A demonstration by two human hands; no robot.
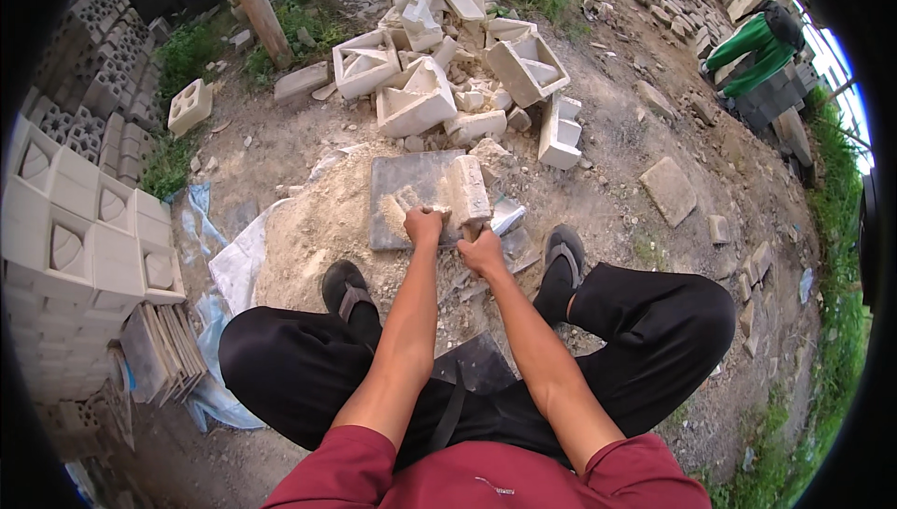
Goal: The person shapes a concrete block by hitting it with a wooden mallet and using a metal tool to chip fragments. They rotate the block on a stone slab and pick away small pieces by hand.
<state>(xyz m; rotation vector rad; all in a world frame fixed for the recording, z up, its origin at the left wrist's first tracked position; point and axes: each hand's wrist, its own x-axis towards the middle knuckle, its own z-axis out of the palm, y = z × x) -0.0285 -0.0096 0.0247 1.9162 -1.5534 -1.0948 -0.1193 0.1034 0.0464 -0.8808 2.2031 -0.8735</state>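
A dark square board (391, 172) lies on the ground between my feet, with pale sandy powder spread over part of it. My left hand (425, 226) is low over the board's near part, its fingers curled in at the powder; what they hold, if anything, is hidden. Along the board's right side rests a long, dusty, pale block (469, 189). At the block's near end, my right hand (481, 252) is closed round a short, brown, handle-like piece. Whether this piece is joined to the block cannot be made out.
A heap of sandy powder (304, 233) borders the board's left side. Beyond lie broken pale blocks (416, 98). Patterned blocks (70, 252) are stacked at left above thin boards (163, 355). A wooden post (257, 9) stands far left; a person in green trousers (757, 56) is far right.
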